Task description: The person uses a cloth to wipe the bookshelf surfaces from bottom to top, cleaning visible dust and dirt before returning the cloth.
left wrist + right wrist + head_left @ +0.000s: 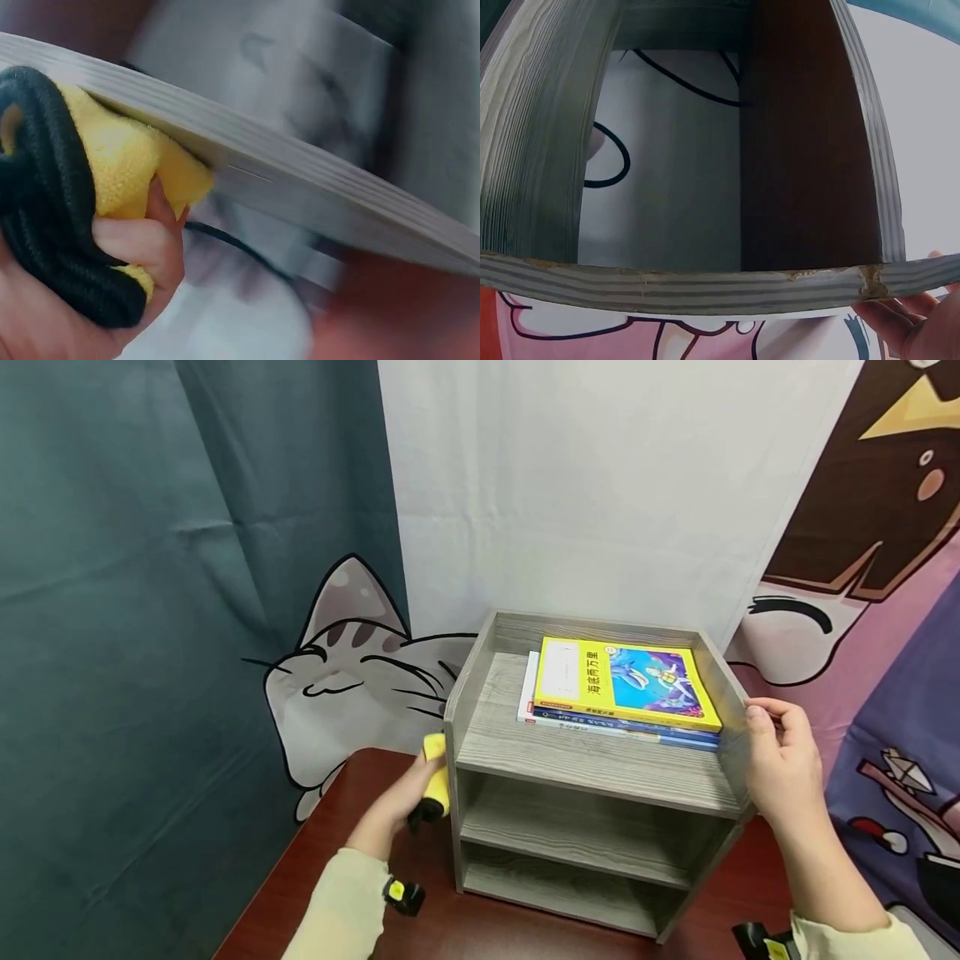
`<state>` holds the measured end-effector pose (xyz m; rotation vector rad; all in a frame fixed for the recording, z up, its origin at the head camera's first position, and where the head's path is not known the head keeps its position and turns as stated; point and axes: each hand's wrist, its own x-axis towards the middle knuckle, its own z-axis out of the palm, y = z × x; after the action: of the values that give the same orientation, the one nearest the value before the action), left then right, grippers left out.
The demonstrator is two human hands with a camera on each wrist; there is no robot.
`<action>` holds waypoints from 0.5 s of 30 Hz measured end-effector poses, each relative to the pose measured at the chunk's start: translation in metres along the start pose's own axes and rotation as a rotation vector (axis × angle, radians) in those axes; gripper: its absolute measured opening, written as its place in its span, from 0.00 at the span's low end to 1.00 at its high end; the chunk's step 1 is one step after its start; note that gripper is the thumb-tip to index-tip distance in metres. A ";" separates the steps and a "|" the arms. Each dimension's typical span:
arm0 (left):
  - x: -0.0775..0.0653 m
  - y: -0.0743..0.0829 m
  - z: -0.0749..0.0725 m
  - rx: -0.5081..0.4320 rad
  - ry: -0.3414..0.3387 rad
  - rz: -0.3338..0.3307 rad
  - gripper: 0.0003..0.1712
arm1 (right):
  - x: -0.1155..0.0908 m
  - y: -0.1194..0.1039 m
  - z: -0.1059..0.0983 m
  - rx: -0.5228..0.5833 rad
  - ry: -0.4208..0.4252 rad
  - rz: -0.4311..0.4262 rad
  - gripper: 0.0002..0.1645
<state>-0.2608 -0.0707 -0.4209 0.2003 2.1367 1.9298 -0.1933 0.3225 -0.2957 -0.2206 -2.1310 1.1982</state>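
A small grey wood-grain shelf unit [592, 785] stands on the reddish-brown table. My left hand [401, 789] grips a yellow cloth [120, 154] with a dark side, bunched up against the outer face of the left side panel [468, 685]. In the left wrist view the thumb presses into the cloth close to the panel's edge. On the other side, my right hand [786, 760] holds the right side panel [720, 685] near its upper front corner. The right wrist view shows the fingers [922, 307] at that panel's edge, beside a chipped spot.
Several books lie stacked on the top shelf, with a yellow-covered book [630, 685] uppermost. Two lower compartments open to the front. The reddish-brown table [420, 893] extends to both sides of the unit. Behind hangs a curtain [615, 485] with cartoon prints.
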 end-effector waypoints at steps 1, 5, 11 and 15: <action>-0.002 0.014 -0.001 0.009 0.005 0.024 0.31 | 0.000 0.000 0.000 0.001 0.000 0.001 0.14; -0.008 0.048 -0.006 0.077 0.010 0.091 0.34 | 0.000 0.000 -0.001 0.005 0.002 0.004 0.12; -0.001 0.024 -0.002 0.093 0.052 0.089 0.29 | 0.001 -0.001 -0.002 -0.014 -0.016 0.014 0.15; 0.003 -0.015 0.003 0.103 0.054 0.037 0.33 | 0.001 -0.002 -0.001 -0.020 -0.023 0.023 0.16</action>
<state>-0.2619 -0.0686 -0.4358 0.2109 2.2853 1.8666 -0.1929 0.3228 -0.2934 -0.2414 -2.1667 1.1989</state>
